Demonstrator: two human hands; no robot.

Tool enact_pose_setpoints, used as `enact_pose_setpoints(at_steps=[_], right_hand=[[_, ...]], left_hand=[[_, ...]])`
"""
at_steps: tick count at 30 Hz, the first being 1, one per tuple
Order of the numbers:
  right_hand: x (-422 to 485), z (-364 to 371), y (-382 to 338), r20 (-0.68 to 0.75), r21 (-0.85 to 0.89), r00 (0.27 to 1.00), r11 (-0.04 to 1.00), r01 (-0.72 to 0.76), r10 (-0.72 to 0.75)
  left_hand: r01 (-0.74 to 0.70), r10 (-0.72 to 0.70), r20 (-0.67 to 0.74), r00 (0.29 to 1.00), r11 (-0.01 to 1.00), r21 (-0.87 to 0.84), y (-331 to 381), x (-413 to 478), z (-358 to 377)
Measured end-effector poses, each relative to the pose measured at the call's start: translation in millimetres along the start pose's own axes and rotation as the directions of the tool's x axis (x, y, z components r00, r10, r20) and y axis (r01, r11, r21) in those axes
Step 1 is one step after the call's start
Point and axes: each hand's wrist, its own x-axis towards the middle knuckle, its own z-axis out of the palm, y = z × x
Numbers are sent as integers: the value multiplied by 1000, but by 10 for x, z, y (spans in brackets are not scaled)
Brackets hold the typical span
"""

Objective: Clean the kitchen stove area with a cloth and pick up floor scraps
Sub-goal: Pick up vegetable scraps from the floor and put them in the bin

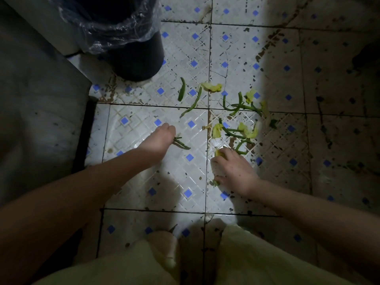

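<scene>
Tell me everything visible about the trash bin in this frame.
The trash bin is dark, round and upright on the tiled floor, top left, its far rim cut off by the frame. A clear crinkled plastic liner drapes over its outside. A grey cabinet stands beside it.

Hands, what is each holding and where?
Left hand pinches green stems by one end; right hand grips a yellow leaf scrap, mostly hidden.

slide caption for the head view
Left hand pinches thin green stems, right hand grips yellow leaf scrap on white tiled floor
</scene>
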Motion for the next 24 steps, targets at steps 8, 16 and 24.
enact_pose_setpoints(at_steps=[8,16,24], right_hand=[[-1,50,-14,28,-23,998,998,53,-52],[40,-22,38,42,12,996,996,84,-85],[243,-338,2,-169,165,986,986,22,6]], left_hand=[[-21,20,-23,1000,999,-32,-5,-24,-27],[-60,54,-71,996,996,-73,-35,-56,-103],[-23,12,-205,979,999,-49,-104,10,-553]])
